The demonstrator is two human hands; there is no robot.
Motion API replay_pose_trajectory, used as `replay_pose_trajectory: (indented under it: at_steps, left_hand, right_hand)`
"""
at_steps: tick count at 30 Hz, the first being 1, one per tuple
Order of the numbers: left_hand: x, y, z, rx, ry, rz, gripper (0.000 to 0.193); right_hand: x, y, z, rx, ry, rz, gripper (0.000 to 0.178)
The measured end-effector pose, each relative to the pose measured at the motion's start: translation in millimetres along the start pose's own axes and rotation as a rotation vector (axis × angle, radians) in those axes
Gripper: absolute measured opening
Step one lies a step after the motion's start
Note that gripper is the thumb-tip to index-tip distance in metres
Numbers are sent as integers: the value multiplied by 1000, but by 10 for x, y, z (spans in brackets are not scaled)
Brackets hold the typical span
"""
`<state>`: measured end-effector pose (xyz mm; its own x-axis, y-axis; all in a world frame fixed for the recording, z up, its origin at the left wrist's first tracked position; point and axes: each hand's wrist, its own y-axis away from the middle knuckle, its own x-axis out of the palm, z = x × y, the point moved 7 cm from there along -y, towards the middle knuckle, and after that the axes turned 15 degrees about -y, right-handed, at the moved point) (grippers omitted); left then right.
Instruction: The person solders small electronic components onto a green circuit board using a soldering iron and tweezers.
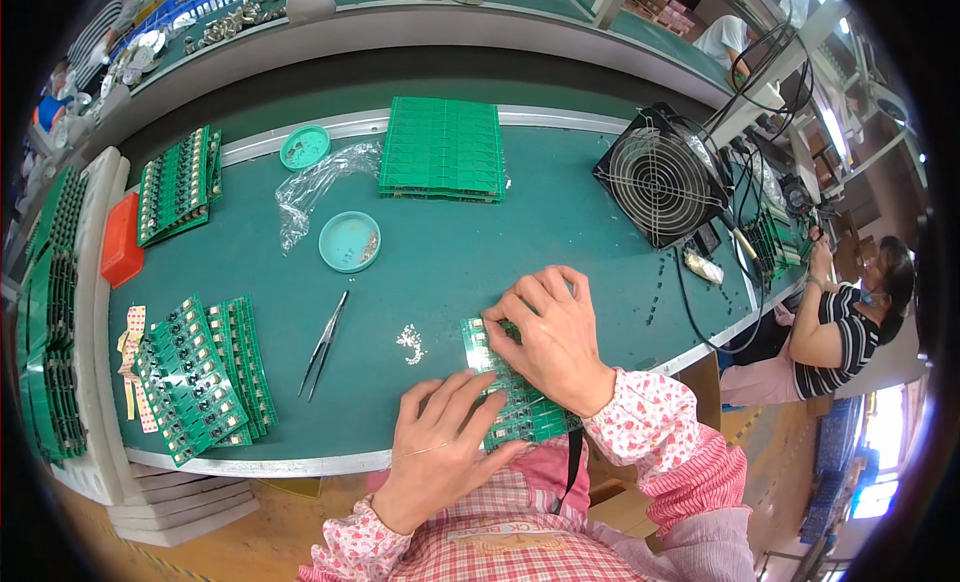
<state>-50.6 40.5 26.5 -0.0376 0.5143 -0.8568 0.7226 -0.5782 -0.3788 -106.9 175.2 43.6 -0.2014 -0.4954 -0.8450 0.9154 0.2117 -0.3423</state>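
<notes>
A green circuit board panel (478, 350) with small white parts lies near the table's front edge, partly covered by my hands. Over its upper right side, my right hand (550, 337) is closed, with bent fingers and thumb gripping the board near its top edge; anything small between them is hidden. My left hand (440, 437) rests at the board's lower left with fingers stretched out and slightly apart, the fingertips touching the board. To the left is a small pile of tiny white parts (411, 344). Metal tweezers (324, 344) lie further left on the mat.
A stack of green panels (442, 147) stands at the back, beside crumpled clear plastic (325, 187) and two teal dishes (350, 242). More boards (195, 382) and a red box (122, 240) are left. A black fan (662, 177) and cables stand right; a co-worker (825, 327) sits beyond.
</notes>
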Motion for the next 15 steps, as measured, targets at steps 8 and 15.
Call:
replay_pose_trajectory:
  at_steps: [8,15]
  left_hand:
    - [-3,0,3,12,-9,-20,49]
    - [-13,-1,-7,9,-19,-30,50]
  right_hand:
    - [-37,109,194,-181,132,-52,18]
    - [-107,136,272,-153,173,116,33]
